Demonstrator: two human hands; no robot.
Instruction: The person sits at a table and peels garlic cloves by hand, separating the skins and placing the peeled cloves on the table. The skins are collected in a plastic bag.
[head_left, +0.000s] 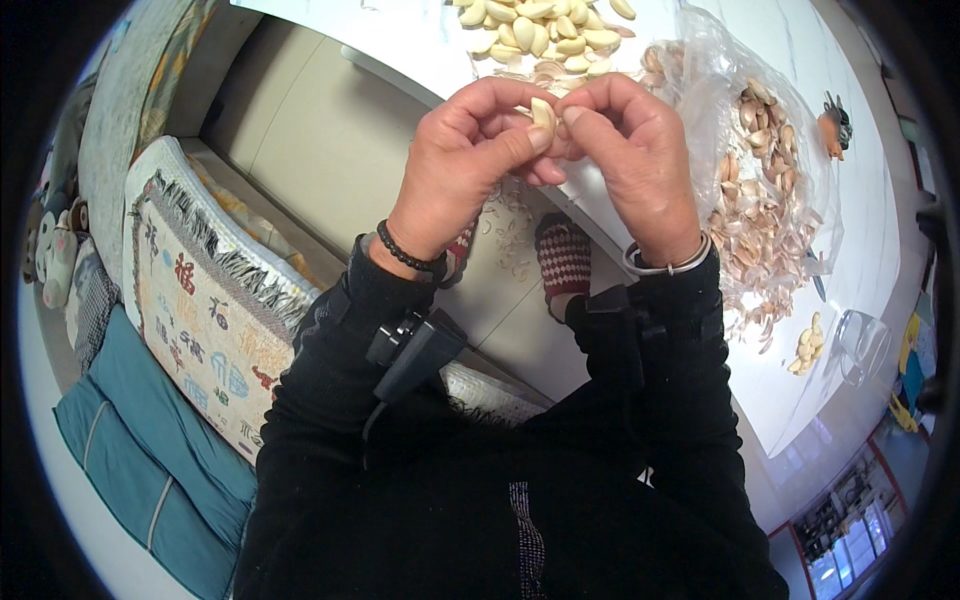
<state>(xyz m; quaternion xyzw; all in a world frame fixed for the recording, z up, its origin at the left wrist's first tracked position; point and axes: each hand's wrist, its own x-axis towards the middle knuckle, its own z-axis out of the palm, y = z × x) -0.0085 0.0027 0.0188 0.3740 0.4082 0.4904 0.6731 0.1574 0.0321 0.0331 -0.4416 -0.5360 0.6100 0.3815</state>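
My left hand (469, 154) pinches a pale garlic clove (541, 114) between thumb and fingers, with its tip pointing up. Close against it, my right hand (634, 142) has thumb and forefinger pressed together at the clove's side; whether a bit of skin is caught there is too small to tell. Both hands are held over the near edge of the white marbled table (862, 217). Just beyond them lies a heap of peeled garlic cloves (536, 30), with papery skins (551, 71) along its near side.
Right of my hands, a clear plastic bag (705, 97) lies by unpeeled cloves and loose garlic skins (757, 225). A knife (817, 277), a small pile of cloves (807, 349) and a drinking glass (862, 345) are farther right. Skins litter the floor (514, 232); a cushioned seat (202, 300) stands left.
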